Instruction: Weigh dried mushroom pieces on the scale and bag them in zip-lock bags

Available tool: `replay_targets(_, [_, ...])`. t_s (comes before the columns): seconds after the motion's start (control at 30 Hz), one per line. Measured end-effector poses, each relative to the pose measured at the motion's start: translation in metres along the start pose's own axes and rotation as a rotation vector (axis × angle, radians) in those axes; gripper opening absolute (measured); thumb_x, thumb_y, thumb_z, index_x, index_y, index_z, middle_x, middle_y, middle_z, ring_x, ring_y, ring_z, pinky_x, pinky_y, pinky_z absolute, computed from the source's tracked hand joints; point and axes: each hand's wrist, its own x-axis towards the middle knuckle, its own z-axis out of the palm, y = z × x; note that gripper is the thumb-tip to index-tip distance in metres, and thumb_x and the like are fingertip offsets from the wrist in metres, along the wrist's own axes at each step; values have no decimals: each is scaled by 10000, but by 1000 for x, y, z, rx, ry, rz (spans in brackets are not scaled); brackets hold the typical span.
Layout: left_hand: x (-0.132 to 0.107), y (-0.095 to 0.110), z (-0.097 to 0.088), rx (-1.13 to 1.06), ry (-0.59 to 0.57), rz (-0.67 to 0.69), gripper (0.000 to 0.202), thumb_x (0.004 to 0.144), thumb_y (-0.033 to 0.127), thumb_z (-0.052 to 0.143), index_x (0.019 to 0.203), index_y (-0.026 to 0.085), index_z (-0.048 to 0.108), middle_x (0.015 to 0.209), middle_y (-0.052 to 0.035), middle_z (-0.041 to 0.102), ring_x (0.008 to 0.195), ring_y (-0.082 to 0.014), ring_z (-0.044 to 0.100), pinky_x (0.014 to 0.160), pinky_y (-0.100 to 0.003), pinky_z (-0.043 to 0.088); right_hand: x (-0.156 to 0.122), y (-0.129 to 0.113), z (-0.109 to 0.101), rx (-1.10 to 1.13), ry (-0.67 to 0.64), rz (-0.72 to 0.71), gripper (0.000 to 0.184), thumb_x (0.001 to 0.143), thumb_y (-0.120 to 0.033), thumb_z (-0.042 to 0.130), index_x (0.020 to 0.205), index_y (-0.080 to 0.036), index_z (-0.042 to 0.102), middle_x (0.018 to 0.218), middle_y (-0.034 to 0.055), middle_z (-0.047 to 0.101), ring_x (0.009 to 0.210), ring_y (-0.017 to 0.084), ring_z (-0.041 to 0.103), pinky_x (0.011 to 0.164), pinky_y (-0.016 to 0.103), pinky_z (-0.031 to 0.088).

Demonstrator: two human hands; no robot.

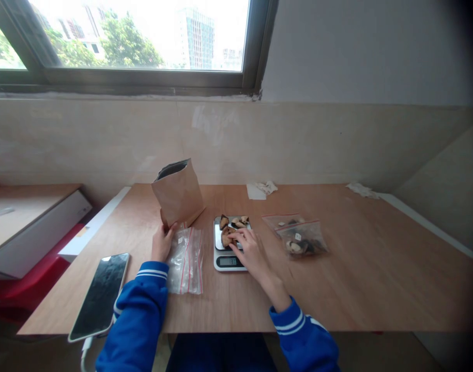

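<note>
Hands reach out over a light brown wooden table (360, 279), and blue sleeves with white stripes (139, 305) cover the arms. The left hand (163, 242) is closed around the bottom corner of a brown paper bag (178, 194) with a shiny silver inside. The bag is held up off the table and leans to one side, with its open top facing up. The right hand (249, 253) has its bent fingers (236, 235) lying on a small pile of dark brown and tan lumpy pieces (228, 230), but I cannot tell if it is pinching one. The pieces sit on the metal top of a small white kitchen scale (226, 262), which has a dark screen with numbers too small to read. A clear zip bag with red lines (185, 261) lies flat between the left hand and the scale. To the right of the scale, two more clear zip bags (303, 239) lie one over the other, with dark and tan pieces inside. A black phone (99, 297) with a white cord (84, 359) lies just beside the left sleeve. Crumpled white paper (264, 188) lies at the back of the table, under a window (135, 36) that shows green trees and tall buildings.
</note>
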Motion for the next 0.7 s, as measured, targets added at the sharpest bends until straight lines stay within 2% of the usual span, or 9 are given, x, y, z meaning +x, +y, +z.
replay_targets(0.23, [-2,2,-1,-125,9,39,535,761,524,583,1139,147,555,1068,-108,666,968,-261,627,831,-356,481,-1,5,0,-21,32,25,319,875,-219,520,1180,-252,607,1146,102,585,1024,258,532,840,407,424])
replay_targets(0.37, [-2,0,-1,-144,82,95,564,757,473,618,1199,145,495,1150,-122,607,1074,-259,577,933,-385,445,-12,6,-6,19,45,58,352,879,-215,505,1219,-267,578,1172,95,562,1018,246,527,874,411,410])
replay_targets(0.5, [-5,7,-4,-148,249,249,524,782,396,615,1225,155,475,1214,-138,550,1130,-248,540,966,-392,428,-22,9,-14,67,92,102,336,893,-216,476,1212,-254,576,1169,91,558,1025,235,530,913,414,395])
replay_targets(0.6, [-11,12,-8,-126,411,361,391,818,331,559,1158,149,497,1136,-127,556,1021,-223,574,874,-382,474,-34,14,-18,109,169,159,305,906,-231,437,1166,-239,596,1123,92,572,1044,233,535,925,419,399])
replay_targets(0.7, [-22,18,-13,-60,568,434,242,808,288,543,1008,153,537,994,-100,569,896,-210,577,788,-380,485,-53,23,-18,133,215,234,277,911,-245,418,1091,-237,629,1062,88,590,1038,237,543,928,431,410])
